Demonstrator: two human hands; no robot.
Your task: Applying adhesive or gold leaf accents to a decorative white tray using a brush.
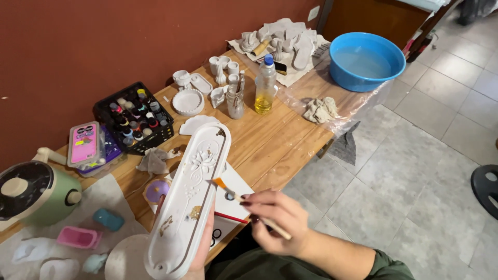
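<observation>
Holding a thin wooden-handled paintbrush (248, 203) pinched in the fingers of our right hand (280, 222), we kept its orange bristle tip just beside the right rim of the long white plaster tray (193, 199), about mid-length. Our left hand (202, 254) was mostly hidden beneath the tray's near end; it propped the piece up tilted, fingers wrapped under it, though the exact grip could not be made out. The tray was oblong with rounded ends, matte and chalky, with a raised floral relief running down its centre. We judged the painting barely begun: two small gold-brown patches showed on the lower relief, while the upper flower and stem, the rim and the rest of the surface remained bare white. Under the tray lay a white sheet of paper (236, 189) on the plank table (275, 140). Further out stood a black crate of small paint bottles (136, 117), a clear plastic bottle with yellow liquid (265, 85), a glass jar holding brushes (235, 101), and several unpainted white casts (189, 101). A crumpled rag (320, 109) and a blue plastic basin of water (367, 60) sat at the table's far end, on clear sheeting.
</observation>
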